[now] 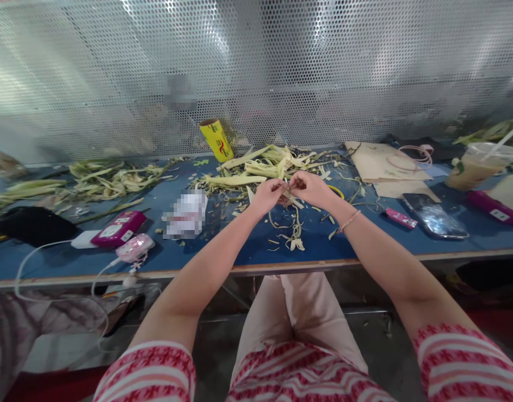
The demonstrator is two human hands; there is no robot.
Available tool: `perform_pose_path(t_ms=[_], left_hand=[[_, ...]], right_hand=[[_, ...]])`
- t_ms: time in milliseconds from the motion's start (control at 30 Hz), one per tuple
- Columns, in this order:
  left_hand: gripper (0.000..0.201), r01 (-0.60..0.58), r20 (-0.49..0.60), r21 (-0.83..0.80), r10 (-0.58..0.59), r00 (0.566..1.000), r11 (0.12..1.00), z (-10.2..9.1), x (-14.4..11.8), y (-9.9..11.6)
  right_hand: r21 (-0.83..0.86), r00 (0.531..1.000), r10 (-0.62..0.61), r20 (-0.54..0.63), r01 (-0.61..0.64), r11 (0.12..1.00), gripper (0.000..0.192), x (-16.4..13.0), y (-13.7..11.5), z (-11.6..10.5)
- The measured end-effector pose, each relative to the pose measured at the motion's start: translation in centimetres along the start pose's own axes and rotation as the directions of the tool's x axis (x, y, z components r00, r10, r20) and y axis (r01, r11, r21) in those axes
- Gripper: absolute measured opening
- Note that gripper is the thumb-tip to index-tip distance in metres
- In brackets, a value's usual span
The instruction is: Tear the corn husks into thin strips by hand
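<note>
My left hand (268,195) and my right hand (311,188) meet over the blue table (223,245), fingertips pinched together on a small strip of pale leaf (290,192). A thin bracelet circles my right wrist. Just beyond the hands lies a heap of green and yellow leaf strips (260,167). Loose trimmings (293,231) lie on the table under the hands.
A yellow roll (216,139) leans at the back. Left: another leaf pile (101,178), pink devices (120,228) with white cables, a black pouch (34,226). Right: brown paper (379,162), a phone (434,215), an iced drink cup (476,164). A perforated metal screen stands behind.
</note>
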State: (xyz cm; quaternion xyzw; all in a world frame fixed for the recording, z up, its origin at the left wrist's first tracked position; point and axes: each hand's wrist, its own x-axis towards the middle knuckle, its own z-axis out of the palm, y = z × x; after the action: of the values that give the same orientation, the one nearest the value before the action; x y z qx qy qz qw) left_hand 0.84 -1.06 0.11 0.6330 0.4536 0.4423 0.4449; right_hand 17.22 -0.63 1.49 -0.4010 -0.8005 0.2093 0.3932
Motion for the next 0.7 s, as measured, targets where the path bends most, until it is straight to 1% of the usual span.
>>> perform_pose_path(t_ms=[100, 167, 233, 300, 400, 467, 567, 633, 700], left_hand=[[0.017, -0.100, 0.026, 0.109, 0.097, 0.995, 0.989, -0.07, 0.02, -0.08], [0.019, -0.176, 0.047, 0.195, 0.170, 0.984, 0.965, -0.17, 0.03, -0.21], [0.021, -0.230, 0.058, 0.283, 0.223, 0.973, 0.931, -0.25, 0.00, -0.31], [0.021, -0.260, 0.059, 0.354, 0.256, 0.965, 0.898, -0.27, -0.07, -0.29], [0.019, -0.270, 0.044, 0.421, 0.278, 0.960, 0.866, -0.20, -0.20, -0.07], [0.019, -0.246, 0.030, 0.425, 0.258, 0.966, 0.871, -0.15, -0.25, 0.11], [0.021, -0.190, 0.014, 0.380, 0.200, 0.980, 0.905, -0.13, -0.26, 0.24], [0.021, -0.182, 0.000, 0.386, 0.197, 0.980, 0.904, -0.14, -0.25, 0.22], [0.021, -0.193, -0.013, 0.426, 0.219, 0.976, 0.884, -0.15, -0.23, 0.13]], right_hand=[[0.085, 0.997, 0.071, -0.019, -0.069, 0.994, 0.020, 0.07, 0.17, -0.03], [0.115, 0.995, 0.101, -0.007, -0.099, 0.988, 0.023, 0.07, 0.07, -0.06], [0.107, 0.993, 0.121, 0.000, -0.120, 0.987, 0.023, 0.00, -0.21, -0.11], [0.063, 0.989, 0.141, -0.034, -0.138, 0.988, 0.023, -0.11, -0.54, -0.15], [0.015, 0.984, 0.158, -0.082, -0.157, 0.987, 0.022, -0.25, -0.75, -0.09], [0.038, 0.985, 0.158, -0.070, -0.155, 0.987, 0.022, -0.26, -0.62, 0.05], [0.061, 0.987, 0.147, -0.063, -0.143, 0.988, 0.023, -0.17, -0.27, 0.35], [0.056, 0.988, 0.147, -0.045, -0.144, 0.988, 0.024, -0.07, -0.10, 0.50], [0.054, 0.988, 0.152, -0.017, -0.151, 0.987, 0.025, 0.01, -0.06, 0.58]])
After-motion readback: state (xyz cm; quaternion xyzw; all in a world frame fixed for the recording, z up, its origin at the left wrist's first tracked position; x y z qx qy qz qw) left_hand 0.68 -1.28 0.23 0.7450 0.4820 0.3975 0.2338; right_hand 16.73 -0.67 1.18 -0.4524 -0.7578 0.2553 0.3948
